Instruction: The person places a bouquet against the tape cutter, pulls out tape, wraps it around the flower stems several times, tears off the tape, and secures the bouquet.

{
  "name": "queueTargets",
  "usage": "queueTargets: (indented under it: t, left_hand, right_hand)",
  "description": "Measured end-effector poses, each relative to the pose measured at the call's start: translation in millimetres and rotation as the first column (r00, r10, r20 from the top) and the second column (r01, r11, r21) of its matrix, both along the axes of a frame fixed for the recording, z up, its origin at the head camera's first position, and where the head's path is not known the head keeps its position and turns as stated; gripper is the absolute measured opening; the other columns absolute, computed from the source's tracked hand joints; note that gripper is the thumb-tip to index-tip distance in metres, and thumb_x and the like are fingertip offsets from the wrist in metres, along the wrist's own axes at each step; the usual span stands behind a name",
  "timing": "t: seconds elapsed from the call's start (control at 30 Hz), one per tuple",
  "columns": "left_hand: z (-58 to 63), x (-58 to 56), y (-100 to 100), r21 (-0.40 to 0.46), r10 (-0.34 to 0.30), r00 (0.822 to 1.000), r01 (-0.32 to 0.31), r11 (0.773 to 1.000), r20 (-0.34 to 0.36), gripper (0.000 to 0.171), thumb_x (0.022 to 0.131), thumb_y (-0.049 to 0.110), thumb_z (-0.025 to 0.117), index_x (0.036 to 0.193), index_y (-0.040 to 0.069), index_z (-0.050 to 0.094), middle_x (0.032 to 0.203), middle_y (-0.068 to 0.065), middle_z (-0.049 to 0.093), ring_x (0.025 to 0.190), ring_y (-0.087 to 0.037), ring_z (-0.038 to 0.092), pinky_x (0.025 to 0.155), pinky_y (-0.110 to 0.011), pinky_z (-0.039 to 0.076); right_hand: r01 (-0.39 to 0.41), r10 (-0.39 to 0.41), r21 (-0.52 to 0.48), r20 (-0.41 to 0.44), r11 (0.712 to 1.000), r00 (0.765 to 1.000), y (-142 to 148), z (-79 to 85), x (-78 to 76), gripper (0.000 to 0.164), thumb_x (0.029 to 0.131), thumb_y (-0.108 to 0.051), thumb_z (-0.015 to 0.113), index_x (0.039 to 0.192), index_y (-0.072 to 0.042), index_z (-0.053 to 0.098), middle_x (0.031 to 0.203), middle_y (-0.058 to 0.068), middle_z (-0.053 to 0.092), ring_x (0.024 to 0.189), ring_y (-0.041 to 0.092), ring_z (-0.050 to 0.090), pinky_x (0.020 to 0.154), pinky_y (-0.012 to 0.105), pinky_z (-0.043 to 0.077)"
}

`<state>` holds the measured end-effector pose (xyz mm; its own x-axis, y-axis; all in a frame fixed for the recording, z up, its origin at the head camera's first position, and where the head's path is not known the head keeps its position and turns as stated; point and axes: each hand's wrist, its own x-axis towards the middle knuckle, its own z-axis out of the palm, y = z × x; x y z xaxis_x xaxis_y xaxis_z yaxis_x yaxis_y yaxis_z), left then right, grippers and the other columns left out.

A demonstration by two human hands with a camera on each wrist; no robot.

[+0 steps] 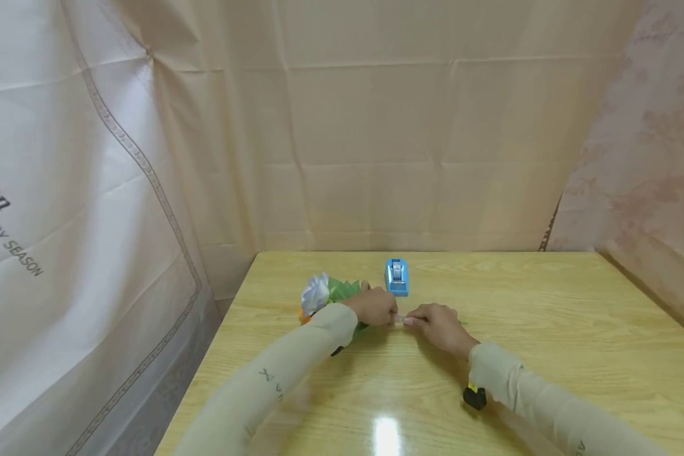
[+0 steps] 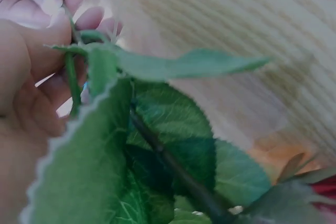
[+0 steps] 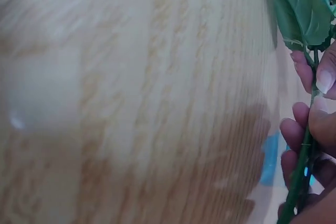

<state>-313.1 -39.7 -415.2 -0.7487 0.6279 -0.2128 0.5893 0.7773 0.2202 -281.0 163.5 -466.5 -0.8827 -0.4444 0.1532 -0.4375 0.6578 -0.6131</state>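
Note:
A bunch of artificial flowers lies on its side, with a pale lilac bloom [image 1: 316, 293], an orange bloom [image 1: 304, 317] and green leaves [image 1: 343, 290] showing to the left. Red petals [image 2: 326, 191] peek in at the left wrist view's edge. My left hand [image 1: 377, 306] pinches the green stems just below the leaves [image 3: 303, 11]. Close beside it, my right hand [image 1: 441, 326] grips the lower stems [image 3: 298, 190] between thumb and fingers. A shiny pale patch [image 3: 316, 97] shows on the stems between both hands; whether it is tape I cannot tell.
A blue tape dispenser [image 1: 396, 288] stands just beyond the hands on the wooden table [image 1: 547, 304]. Beige cloth [image 1: 365, 145] hangs behind the table, with more cloth at both sides. A black and yellow device [image 1: 474, 396] is strapped under the right wrist.

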Motion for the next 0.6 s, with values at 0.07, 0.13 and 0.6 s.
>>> queueTargets:
  t: [0.07,0.13,0.6]
  left_hand:
    - [-4.4,0.2,1.1,-0.03,-0.016,0.998,0.014,0.999,-0.069,0.029,0.103,0.032,0.063,0.08,0.023,0.078,0.073,0.014,0.067,0.079,-0.009,0.052,0.089,-0.041,0.026]
    - [-7.6,0.3,1.6,-0.055,-0.025,0.991,0.018,0.998,-0.13,0.027,0.101,0.033,0.066,0.079,0.025,0.078,0.077,0.016,0.066,0.083,-0.011,0.05,0.087,-0.04,0.026]
    - [-15.5,7.6,6.4,-0.11,-0.048,0.928,0.008,0.994,-0.369,0.022,0.096,0.041,0.072,0.087,0.023,0.08,0.08,0.016,0.068,0.088,-0.009,0.048,0.093,-0.042,0.032]
  right_hand:
    - [0.005,-0.005,0.009,0.022,1.0,1.0,-1.2,0.3,0.1,0.022,0.103,-0.024,0.064,0.11,-0.01,0.08,0.102,-0.001,0.075,0.097,0.022,0.069,0.091,0.053,0.05]
    - [0.016,-0.017,0.02,0.05,1.0,0.999,-2.6,1.8,-0.9,0.023,0.104,-0.024,0.062,0.11,-0.01,0.08,0.105,0.001,0.076,0.1,0.024,0.069,0.093,0.054,0.05]
    - [0.024,-0.031,0.047,0.156,0.999,0.987,-3.0,8.5,-1.9,0.027,0.107,-0.024,0.056,0.109,-0.011,0.079,0.098,-0.002,0.073,0.085,0.015,0.058,0.083,0.045,0.048]
